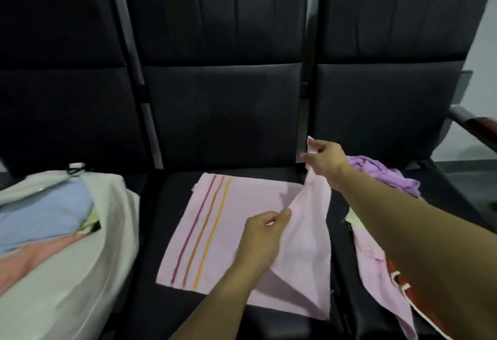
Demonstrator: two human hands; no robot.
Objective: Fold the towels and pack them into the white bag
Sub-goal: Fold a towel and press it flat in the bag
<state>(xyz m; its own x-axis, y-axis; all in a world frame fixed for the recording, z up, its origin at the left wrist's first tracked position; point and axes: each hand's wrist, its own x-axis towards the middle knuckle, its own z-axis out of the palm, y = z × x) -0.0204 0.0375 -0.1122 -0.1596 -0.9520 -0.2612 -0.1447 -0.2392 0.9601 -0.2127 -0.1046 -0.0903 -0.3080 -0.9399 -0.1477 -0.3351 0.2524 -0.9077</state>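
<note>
Task in progress, roughly at its midpoint by appearance. The pale pink cotton towel with three stripes in magenta, orange and yellow [228, 221] lies spread on the middle black padded seat [150, 294], its right portion lifted. The right hand [324, 161] pinches the raised far corner between thumb and fingers; the left hand [265, 237] pinches the near edge of the same flap, so a first fold is under way, not finished.

Done: the soft white fabric bag [80, 272], open on the left seat, already holds a light blue folded towel [45, 210] and a salmon pink one [32, 256].

Left: a crumpled lilac cloth [376, 170] and further pink and red fabric [376, 267] wait unfolded on the right seat.

No brand, label or legible writing appears anywhere.
</note>
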